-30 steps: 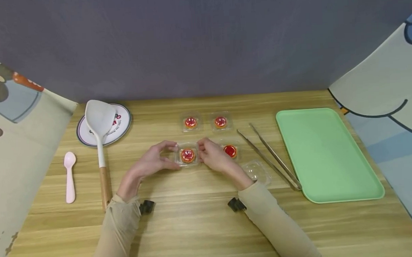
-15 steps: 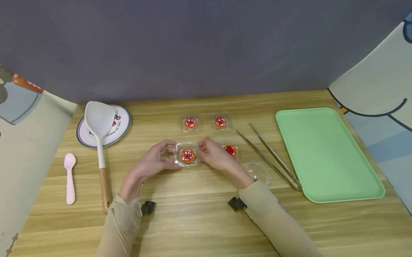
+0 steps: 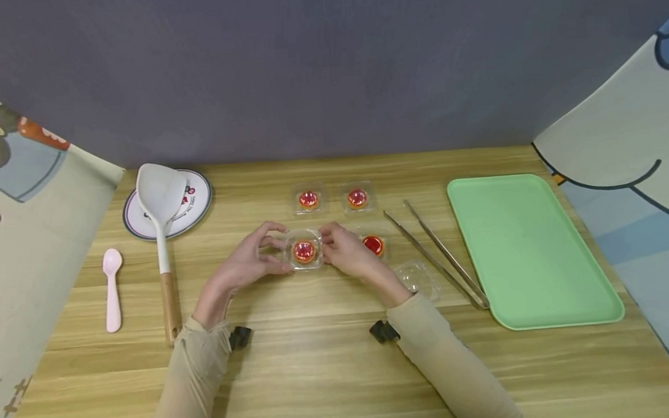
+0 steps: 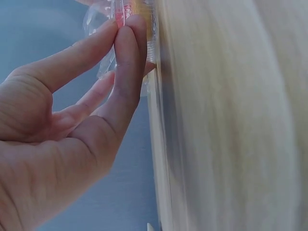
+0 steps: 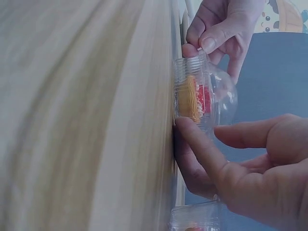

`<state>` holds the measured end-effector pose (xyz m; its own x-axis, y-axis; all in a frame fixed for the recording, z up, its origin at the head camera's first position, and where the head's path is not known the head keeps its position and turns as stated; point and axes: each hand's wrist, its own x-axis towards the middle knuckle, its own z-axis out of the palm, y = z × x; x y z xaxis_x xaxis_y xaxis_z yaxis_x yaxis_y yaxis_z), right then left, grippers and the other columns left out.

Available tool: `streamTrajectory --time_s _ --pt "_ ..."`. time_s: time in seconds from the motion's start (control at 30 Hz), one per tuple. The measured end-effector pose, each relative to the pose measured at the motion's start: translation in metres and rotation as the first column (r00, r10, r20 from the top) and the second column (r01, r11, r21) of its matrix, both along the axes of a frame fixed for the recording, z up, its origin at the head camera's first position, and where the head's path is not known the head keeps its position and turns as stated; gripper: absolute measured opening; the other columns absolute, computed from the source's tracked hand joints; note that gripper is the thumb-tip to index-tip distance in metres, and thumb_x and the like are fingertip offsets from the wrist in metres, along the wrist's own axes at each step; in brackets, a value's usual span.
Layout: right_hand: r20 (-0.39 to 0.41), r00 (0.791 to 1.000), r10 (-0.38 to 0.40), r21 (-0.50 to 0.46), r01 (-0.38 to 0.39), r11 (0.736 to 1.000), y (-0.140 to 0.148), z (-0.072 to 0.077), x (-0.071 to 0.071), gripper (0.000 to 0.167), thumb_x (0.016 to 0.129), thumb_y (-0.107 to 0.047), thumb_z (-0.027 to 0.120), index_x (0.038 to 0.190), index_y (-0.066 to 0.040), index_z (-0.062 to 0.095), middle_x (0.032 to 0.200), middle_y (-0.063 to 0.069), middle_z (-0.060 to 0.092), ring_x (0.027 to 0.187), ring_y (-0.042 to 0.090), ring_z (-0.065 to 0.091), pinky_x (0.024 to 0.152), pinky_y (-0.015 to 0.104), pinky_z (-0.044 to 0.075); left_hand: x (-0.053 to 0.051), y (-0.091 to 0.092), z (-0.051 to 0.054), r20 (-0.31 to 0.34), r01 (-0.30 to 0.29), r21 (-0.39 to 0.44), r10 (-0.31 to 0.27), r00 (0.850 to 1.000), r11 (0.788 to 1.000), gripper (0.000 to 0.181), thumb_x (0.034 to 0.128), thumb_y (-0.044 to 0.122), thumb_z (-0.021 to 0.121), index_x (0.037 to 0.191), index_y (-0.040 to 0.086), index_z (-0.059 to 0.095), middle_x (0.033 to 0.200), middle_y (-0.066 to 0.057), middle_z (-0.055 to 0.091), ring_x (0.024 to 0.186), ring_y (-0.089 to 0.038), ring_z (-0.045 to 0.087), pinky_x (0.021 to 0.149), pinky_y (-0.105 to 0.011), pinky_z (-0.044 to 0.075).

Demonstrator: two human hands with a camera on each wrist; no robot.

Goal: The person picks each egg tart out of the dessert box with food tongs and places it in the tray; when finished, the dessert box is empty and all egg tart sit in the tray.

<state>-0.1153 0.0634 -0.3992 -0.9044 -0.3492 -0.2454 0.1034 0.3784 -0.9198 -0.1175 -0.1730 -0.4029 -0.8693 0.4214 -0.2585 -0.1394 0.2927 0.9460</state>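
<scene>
A small clear plastic box (image 3: pixel 295 266) with a red-topped tart (image 3: pixel 304 252) inside stands between the two hands. My left hand (image 3: pixel 241 264) grips its left side, thumb nearer me and fingers at the far side. At its right side, my right hand (image 3: pixel 351 254) holds the edge with bent fingers. In the right wrist view a domed lid (image 5: pixel 226 98) covers the tart (image 5: pixel 193 100), and the left thumb presses at the far rim. Whether the lid is fully closed I cannot tell. The left wrist view shows the left fingertips (image 4: pixel 126 36) against the plastic.
Two boxed tarts (image 3: pixel 309 200) (image 3: pixel 357 199) stand behind; another tart (image 3: pixel 372 245) lies beside the right hand, near a loose clear lid (image 3: pixel 417 281). Metal tongs (image 3: pixel 440 254) and a green tray (image 3: pixel 535 251) are right; a plate (image 3: pixel 198 207), white turner (image 3: pixel 161 190) and pink spoon (image 3: pixel 112 297) left.
The left fingers have shifted slightly away from me along the box, and the clear lid's outline at its far edge looks a little different. The right hand has hardly moved.
</scene>
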Motion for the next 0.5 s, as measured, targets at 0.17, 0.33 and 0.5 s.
streamTrajectory --time_s 0.17,0.33,0.5 --pt "-0.014 1.000 0.016 0.020 -0.015 1.000 0.000 0.000 0.001 0.040 0.106 0.009 0.051 0.146 0.016 0.045 0.139 0.035 0.059 0.124 0.042 0.065 0.099 0.035 0.062 0.001 0.000 0.001 -0.009 0.002 -0.023 -0.002 1.000 1.000 0.077 0.0841 -0.018 0.077 0.152 -0.007 0.043 0.140 -0.035 0.055 0.097 -0.035 0.074 0.090 -0.038 0.065" --pt "-0.111 0.990 0.082 0.147 -0.065 0.987 0.003 0.005 0.001 0.043 0.107 0.004 0.054 0.148 0.015 0.045 0.141 0.033 0.059 0.128 0.042 0.063 0.106 0.042 0.059 0.002 0.002 0.004 -0.039 0.009 -0.063 -0.011 0.999 0.998 0.075 0.0835 -0.017 0.078 0.151 -0.010 0.044 0.142 -0.035 0.052 0.095 -0.033 0.075 0.088 -0.036 0.066" --pt "-0.187 0.974 0.129 0.261 -0.077 0.962 0.007 0.013 0.001 0.045 0.107 0.000 0.057 0.149 0.014 0.047 0.142 0.032 0.058 0.132 0.042 0.059 0.115 0.049 0.051 0.004 0.006 0.007 -0.055 0.008 -0.111 -0.014 0.998 0.994 0.075 0.0851 -0.013 0.081 0.151 -0.008 0.045 0.147 -0.032 0.051 0.095 -0.032 0.076 0.089 -0.037 0.065"
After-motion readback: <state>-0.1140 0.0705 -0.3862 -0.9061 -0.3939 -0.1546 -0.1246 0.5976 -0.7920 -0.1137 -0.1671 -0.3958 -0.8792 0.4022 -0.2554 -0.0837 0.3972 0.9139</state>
